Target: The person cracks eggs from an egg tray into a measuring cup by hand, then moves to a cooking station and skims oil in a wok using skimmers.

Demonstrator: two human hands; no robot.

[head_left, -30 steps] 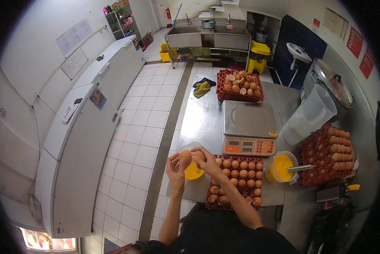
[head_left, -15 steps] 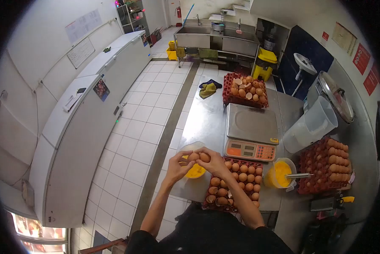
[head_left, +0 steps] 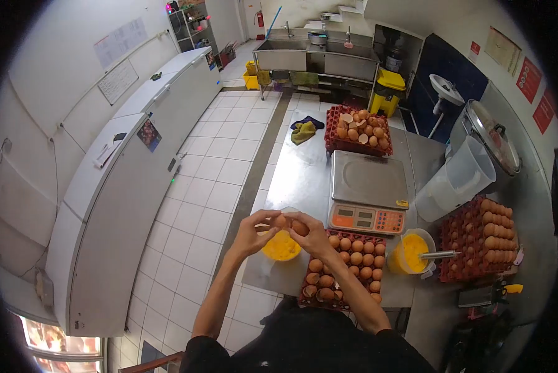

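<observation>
My left hand (head_left: 254, 234) and my right hand (head_left: 311, 239) are raised side by side over a clear bowl of yellow beaten egg (head_left: 281, 247). The left fingers pinch a brown egg (head_left: 281, 221), and the right fingers pinch another brown egg (head_left: 300, 227) close beside it. I cannot tell whether either shell is cracked. Under my right forearm lies a red egg tray (head_left: 328, 236), filled with brown eggs and a few opened shells at its near end.
A digital scale (head_left: 369, 186) sits behind the tray, with a shell-filled tray stack (head_left: 353, 146) beyond. To the right are a jug of yellow egg (head_left: 409, 264) with a whisk handle (head_left: 439, 255), stacked egg trays (head_left: 459, 248), a clear bucket (head_left: 456, 183) and a cloth (head_left: 304, 132).
Both hands have risen slightly away from the bowl with the eggs, and the left hand has moved a little left. More of the yellow egg in the bowl shows now.
</observation>
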